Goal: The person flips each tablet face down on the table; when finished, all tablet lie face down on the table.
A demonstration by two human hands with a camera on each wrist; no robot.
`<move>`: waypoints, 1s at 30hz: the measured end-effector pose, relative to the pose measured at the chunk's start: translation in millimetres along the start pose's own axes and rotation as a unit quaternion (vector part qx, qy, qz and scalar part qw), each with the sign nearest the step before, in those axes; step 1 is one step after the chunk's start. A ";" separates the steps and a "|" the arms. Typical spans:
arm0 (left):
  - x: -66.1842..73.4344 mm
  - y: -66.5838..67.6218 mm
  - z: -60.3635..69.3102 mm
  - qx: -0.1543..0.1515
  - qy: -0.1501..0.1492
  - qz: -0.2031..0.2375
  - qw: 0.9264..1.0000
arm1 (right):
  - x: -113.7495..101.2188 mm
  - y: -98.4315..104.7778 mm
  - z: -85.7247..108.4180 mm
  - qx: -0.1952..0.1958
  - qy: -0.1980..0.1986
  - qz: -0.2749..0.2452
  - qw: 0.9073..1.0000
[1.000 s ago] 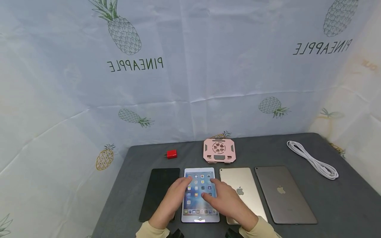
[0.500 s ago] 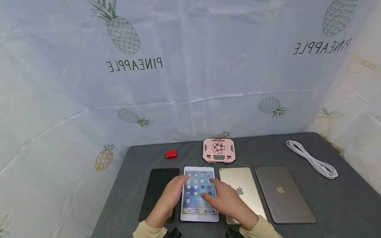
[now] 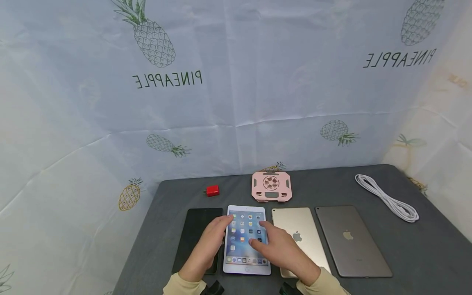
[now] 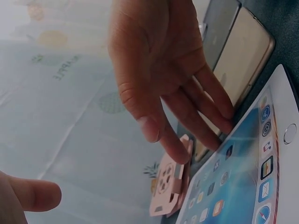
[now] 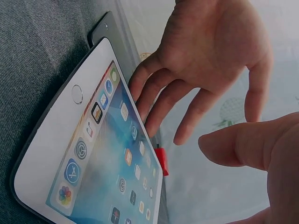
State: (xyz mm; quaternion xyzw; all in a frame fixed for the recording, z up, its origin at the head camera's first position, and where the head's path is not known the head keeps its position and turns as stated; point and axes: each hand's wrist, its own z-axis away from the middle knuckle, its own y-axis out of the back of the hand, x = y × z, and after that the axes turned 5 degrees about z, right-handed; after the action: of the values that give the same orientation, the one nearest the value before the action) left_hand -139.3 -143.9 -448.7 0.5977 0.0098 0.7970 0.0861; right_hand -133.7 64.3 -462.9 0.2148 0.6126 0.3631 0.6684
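Note:
A white-framed tablet (image 3: 239, 250) with its screen lit and app icons showing is between both hands in the head view. My left hand (image 3: 209, 242) is along its left side, fingertips at the edge. At the right side is my right hand (image 3: 283, 246), its thumb over the screen. In the left wrist view the right hand's outer fingers reach the tablet's edge, while the thumb stays apart from the screen. The right wrist view shows the left hand's fingers loosely extended beside the opposite edge. Whether any fingertips are under the tablet is hidden.
A black tablet (image 3: 189, 233) lies to the left. Gold (image 3: 295, 221) and grey (image 3: 355, 250) tablets lie back-up to the right. Behind are a red charger plug (image 3: 212, 190), a pink foldable stand (image 3: 271, 187) and a coiled white cable (image 3: 387, 198). A pineapple-print curtain (image 3: 236, 82) surrounds the dark table.
The white-framed tablet has shifted slightly left and away from me, and the glare by its home button has faded. My left hand has moved a little left; the right hand is nearly still.

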 end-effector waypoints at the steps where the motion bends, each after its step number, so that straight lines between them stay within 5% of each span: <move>1: 0.3 0.2 0.2 0.000 0.001 0.001 1.000 | -0.2 -0.1 0.1 0.000 0.000 0.000 1.000; 30: 10.6 7.8 6.1 0.014 -0.004 0.004 1.000 | 1.1 -2.2 -1.8 -0.021 0.010 -0.022 0.999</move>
State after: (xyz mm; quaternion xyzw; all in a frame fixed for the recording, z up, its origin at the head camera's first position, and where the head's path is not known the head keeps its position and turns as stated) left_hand -137.3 -150.5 -435.9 0.6020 0.0184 0.7948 0.0740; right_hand -134.9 63.4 -465.4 0.1833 0.6159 0.3636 0.6744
